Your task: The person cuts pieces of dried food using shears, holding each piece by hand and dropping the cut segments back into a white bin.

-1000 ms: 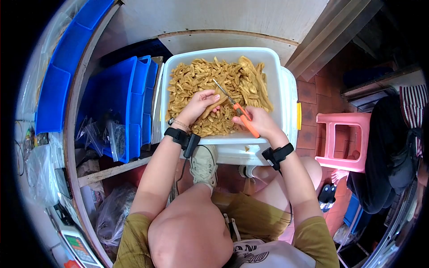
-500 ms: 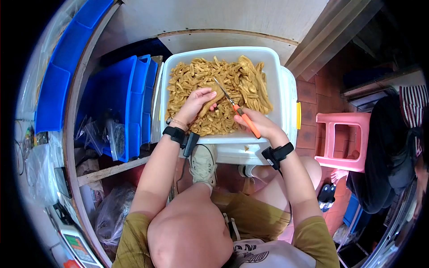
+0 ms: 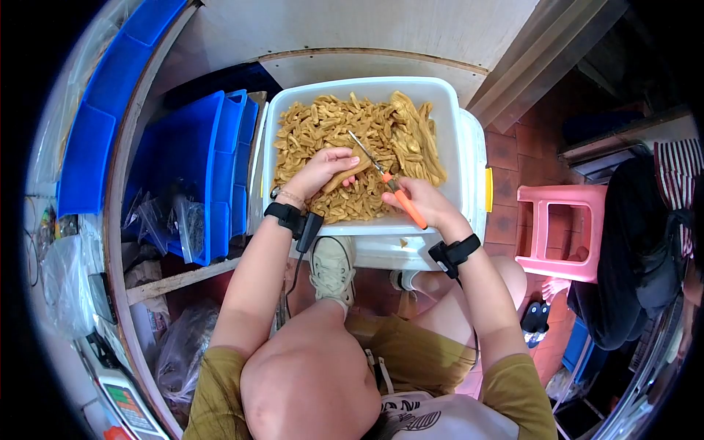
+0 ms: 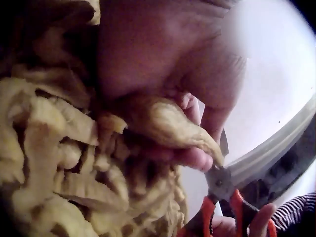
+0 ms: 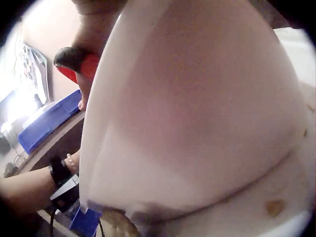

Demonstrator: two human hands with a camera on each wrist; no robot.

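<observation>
In the head view my left hand (image 3: 321, 170) grips a long, soft, yellow-brown strip (image 3: 355, 173) over a heap of cut pieces (image 3: 312, 125) of the same stuff. The strip bulges in the palm and narrows past the fingertips in the left wrist view. My right hand (image 3: 425, 201) holds orange-handled scissors (image 3: 402, 198), fingers in the loops. Their handles lie close together in the head view, blades pointing up and left across the strip's end. At the scissors' pivot (image 4: 220, 181), the strip's thin tip meets the metal. The right wrist view shows only part of a black-and-red handle (image 5: 74, 61).
The heap fills a white plastic tub (image 3: 359, 83); longer uncut strips (image 3: 411, 132) lie at its right. Blue bins (image 3: 213, 183) stand on the left, with small plastic bags. A pink stool (image 3: 563, 233) is on the right, near another person's hand (image 3: 557, 287).
The scissors' handles were spread apart a second ago, then came together, and they remain close now. Both hands have stayed nearly in place, the left still gripping the strip.
</observation>
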